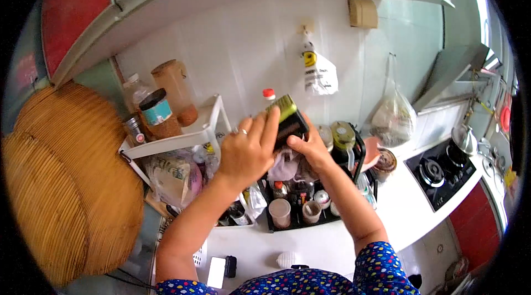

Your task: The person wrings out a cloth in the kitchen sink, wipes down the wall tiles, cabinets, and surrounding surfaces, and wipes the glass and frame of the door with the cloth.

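A dark container with a green top [291,124] is tilted between my two hands above the counter. My right hand [314,148] grips its near side, the thumb lying across the front face. Against its left side press the fingers of my left hand [249,148], which wears a ring. Below the container a pale pinkish cloth [283,166] bunches between the hands; which hand holds it I cannot tell. Under them stands a black tray [301,225] with several jars, among them a pale-lidded jar [280,212] and a red-capped bottle [279,189].
At left stands a white two-tier rack [166,147] bearing a blue-labelled jar [157,111], beside large woven mats [72,195]. A gas stove [441,171] is on the right. A white phone-like slab [217,272] lies on the near counter. Plastic bags [321,76] hang on the wall.
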Demonstrator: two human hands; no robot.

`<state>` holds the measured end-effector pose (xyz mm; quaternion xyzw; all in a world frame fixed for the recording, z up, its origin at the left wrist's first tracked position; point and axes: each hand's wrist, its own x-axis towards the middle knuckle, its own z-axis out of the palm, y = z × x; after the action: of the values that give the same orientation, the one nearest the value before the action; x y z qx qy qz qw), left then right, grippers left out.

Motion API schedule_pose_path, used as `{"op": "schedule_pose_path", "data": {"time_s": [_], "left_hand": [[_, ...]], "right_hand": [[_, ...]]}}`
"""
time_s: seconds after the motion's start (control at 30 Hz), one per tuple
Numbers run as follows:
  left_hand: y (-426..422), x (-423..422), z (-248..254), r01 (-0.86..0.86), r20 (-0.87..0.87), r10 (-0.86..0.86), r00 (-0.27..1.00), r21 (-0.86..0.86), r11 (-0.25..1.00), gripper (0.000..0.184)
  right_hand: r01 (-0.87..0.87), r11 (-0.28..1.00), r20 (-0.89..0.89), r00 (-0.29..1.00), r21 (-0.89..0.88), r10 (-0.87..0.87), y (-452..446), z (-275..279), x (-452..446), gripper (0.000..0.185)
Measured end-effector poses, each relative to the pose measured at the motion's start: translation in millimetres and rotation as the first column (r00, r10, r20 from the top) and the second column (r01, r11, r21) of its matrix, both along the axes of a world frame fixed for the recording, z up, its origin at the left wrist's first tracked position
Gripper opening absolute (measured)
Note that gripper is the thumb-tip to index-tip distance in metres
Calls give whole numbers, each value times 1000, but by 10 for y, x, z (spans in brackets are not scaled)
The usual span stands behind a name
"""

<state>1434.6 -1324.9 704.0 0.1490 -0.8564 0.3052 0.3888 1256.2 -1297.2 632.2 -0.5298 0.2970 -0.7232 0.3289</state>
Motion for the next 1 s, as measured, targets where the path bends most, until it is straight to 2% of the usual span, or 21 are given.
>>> {"op": "schedule_pose_path", "data": {"time_s": [0.1, 0.17, 0.23, 0.27, 0.33, 0.37, 0.4, 0.5, 0.53, 0.6, 0.7, 0.73, 0.77, 0.8, 0.87, 0.9, 0.93, 0.97, 1.0], "left_hand": [[222, -82, -324, 83, -45, -81, 996, 59, 995, 87], [358, -63, -379, 175, -9, -179, 984, 250, 952, 86], [491, -87, -388, 239, -60, -240, 969, 474, 848, 88], [447, -136, -488, 301, -147, -276, 950, 667, 681, 93], [372, -246, -601, 241, -87, -327, 941, 851, 467, 96], [366, -325, -694, 284, -137, -428, 894, 909, 303, 95], [399, -397, -772, 279, -136, -434, 891, 917, 286, 95], [625, -621, -906, 254, -229, -486, 843, 967, -15, 85], [706, -679, -924, 244, -227, -496, 838, 969, -31, 85], [848, -798, -956, 100, -249, -476, 843, 944, -315, 84], [981, -1015, -1206, 60, -268, -501, 823, 918, -392, 84], [1029, -1076, -1289, 42, -275, -520, 809, 909, -415, 84], [1138, -1118, -1260, 17, -228, -525, 820, 927, -376, 82], [1195, -1167, -1316, 10, -261, -524, 811, 901, -434, 81], [1355, -1216, -1235, 29, -358, -458, 814, 812, -583, 81], [1422, -1238, -1199, 18, -342, -493, 800, 835, -550, 81], [1469, -1253, -1151, -77, -311, -538, 783, 811, -580, 80], [1564, -1245, -1074, -96, -330, -548, 769, 787, -609, 79], [1649, -1234, -1032, -116, -349, -556, 754, 763, -636, 78]], "right_hand": [[85, 993, 138, 986, 78, -95, 291, -271, 56, 87], [32, 996, 179, 983, 84, -47, 474, -460, -9, 84], [-37, 997, 217, 976, 72, 20, 691, -601, -94, 86], [-30, 995, 192, 981, 96, 11, 842, -604, -106, 88], [-29, 989, 160, 987, 144, 6, 1056, -694, -164, 89], [6, 986, 115, 993, 168, -26, 1142, -744, -208, 90], [-6, 985, 118, 993, 174, -15, 1229, -794, -250, 89], [-31, 976, 215, 976, 214, -16, 1532, -950, -377, 84], [-1, 972, 212, 976, 234, -50, 1624, -1018, -422, 83], [15, 969, 202, 977, 247, -66, 1825, -1140, -526, 82], [76, 959, 215, 967, 274, -138, 2108, -1380, -628, 81], [69, 956, 247, 958, 285, -143, 2186, -1482, -653, 82], [62, 959, 308, 940, 278, -150, 2290, -1510, -640, 82], [57, 962, 365, 918, 268, -156, 2397, -1533, -623, 83], [84, 947, 476, 848, 311, -232, 2658, -1600, -563, 88], [82, 955, 499, 838, 285, -221, 2749, -1656, -560, 87], [80, 962, 524, 825, 260, -210, 2835, -1729, -546, 86], [101, 959, 534, 813, 265, -233, 2927, -1826, -530, 86], [40, 973, 601, 780, 229, -174, 3018, -1923, -520, 84]]}}
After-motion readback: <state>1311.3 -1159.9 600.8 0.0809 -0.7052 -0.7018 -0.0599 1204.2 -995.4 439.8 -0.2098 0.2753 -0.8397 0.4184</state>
